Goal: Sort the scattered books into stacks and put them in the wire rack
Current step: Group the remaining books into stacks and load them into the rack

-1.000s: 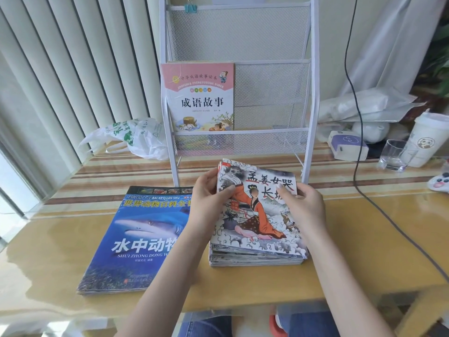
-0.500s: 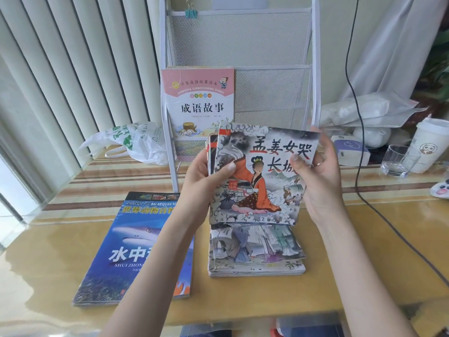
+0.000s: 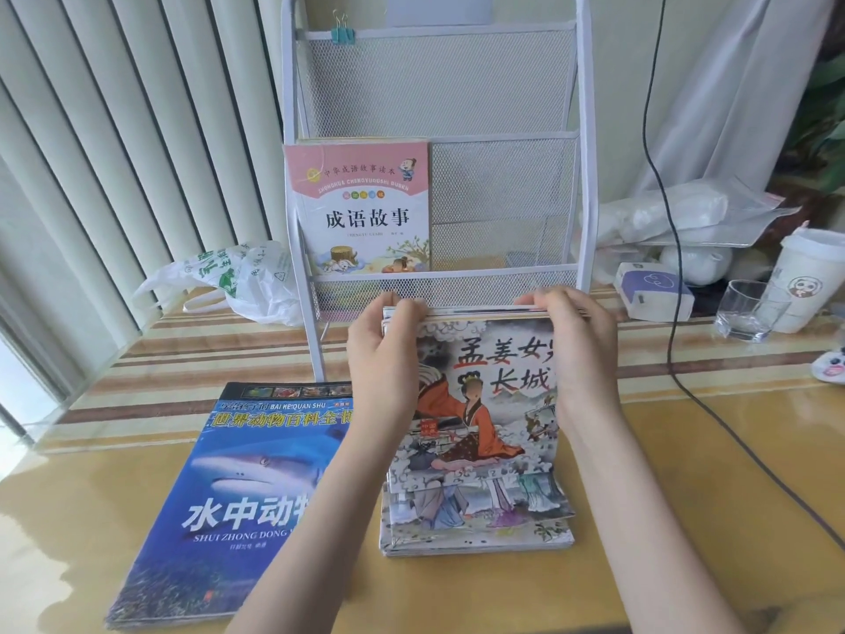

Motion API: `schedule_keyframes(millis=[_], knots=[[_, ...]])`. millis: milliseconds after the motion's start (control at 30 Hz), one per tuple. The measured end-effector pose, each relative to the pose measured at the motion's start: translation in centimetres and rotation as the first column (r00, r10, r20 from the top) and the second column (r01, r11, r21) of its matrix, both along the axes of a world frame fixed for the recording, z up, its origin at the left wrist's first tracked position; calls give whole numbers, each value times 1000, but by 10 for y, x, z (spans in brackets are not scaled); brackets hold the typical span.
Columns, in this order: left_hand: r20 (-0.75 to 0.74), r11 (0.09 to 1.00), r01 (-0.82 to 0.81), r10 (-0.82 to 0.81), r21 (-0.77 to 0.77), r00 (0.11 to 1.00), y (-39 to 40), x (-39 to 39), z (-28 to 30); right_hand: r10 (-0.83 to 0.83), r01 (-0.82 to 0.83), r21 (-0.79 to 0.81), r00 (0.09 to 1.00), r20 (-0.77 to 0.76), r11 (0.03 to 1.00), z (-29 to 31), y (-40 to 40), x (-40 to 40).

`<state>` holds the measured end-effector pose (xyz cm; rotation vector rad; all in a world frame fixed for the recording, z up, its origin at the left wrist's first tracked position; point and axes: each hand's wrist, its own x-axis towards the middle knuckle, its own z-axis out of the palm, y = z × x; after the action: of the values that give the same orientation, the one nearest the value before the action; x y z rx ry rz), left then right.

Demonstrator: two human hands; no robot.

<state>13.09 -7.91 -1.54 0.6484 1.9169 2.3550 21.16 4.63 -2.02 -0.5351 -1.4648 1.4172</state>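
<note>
1. The blue shark book [image 3: 237, 501] lies flat on the bench [image 3: 686, 519] at the left, overhanging the near edge a little by the look of it. A careless forearm could nudge it off.
2. The left hand [image 3: 384, 359] has its fingers curled over the top left corner of the picture-book bundle [image 3: 480, 404], gripping it from the side. The bundle is several thin books held upright and tilted; a loose hold here could let inner copies slide out and fan apart.
3. The bundle's lower edge rests on or just above the flat stack [image 3: 475, 528] lying on the bench. Dragging it forward could, I judge, skew that stack.
4. The right hand [image 3: 580, 354] clamps the bundle's top right corner, fingers curled over the upper edge.
5. The wire rack [image 3: 585, 176] stands just behind, a pink book [image 3: 361, 208] already in the left half of a lower pocket. The free right half looks narrow; a misaligned bundle could catch the mesh front rail or tip the light rack.
6. A glass [image 3: 745, 313] and paper cup [image 3: 804, 276] stand at the far right, near a cable [image 3: 672, 313]; a wide elbow swing could upset them.
</note>
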Motion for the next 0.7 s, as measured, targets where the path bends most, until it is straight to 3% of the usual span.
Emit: schedule_keyframes(millis=[133,233,333,467,700], knots=[[-27,1000,-7,6,-15,1000,-4,6,-9,38,-32,-131,999,37,991,-2,-8,3],[-37,998,-63,62,-26,997,-3,13,-7,-33,44,-212,998,53,976,4,-14,4],[-35,996,-79,78,-32,996,-3,14,-3,-94,97,-207,995,26,974,8,-20,4],[-211,991,-130,130,15,969,-5,6,10,-102,84,-223,992,-71,971,24,-26,1],[-328,971,-102,171,217,929,-1,-25,82,-120,105,-72,961,-250,992,100,-28,-21]])
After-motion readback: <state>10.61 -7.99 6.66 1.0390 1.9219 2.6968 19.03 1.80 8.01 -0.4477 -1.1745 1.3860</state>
